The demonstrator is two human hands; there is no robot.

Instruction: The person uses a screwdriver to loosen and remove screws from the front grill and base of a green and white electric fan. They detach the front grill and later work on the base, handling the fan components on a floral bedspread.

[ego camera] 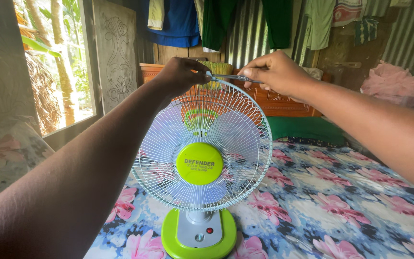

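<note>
A table fan (201,163) with a pale wire grille, a lime-green hub cap and a lime-green round base stands upright on a bed. My left hand (180,76) grips the top rim of the grille. My right hand (276,72) holds a thin metal screwdriver (231,76) level, its tip at the top of the grille, right beside my left fingers. The fan's blades show faintly behind the wires. A red button sits on the grey stand above the base.
The fan stands on a floral bedsheet (341,192) with pink flowers. A green pillow (305,128) lies against the wooden headboard (276,100). An open window (56,62) is at the left, clothes hang along the corrugated metal wall, and a pink cloth heap (394,84) is at the right.
</note>
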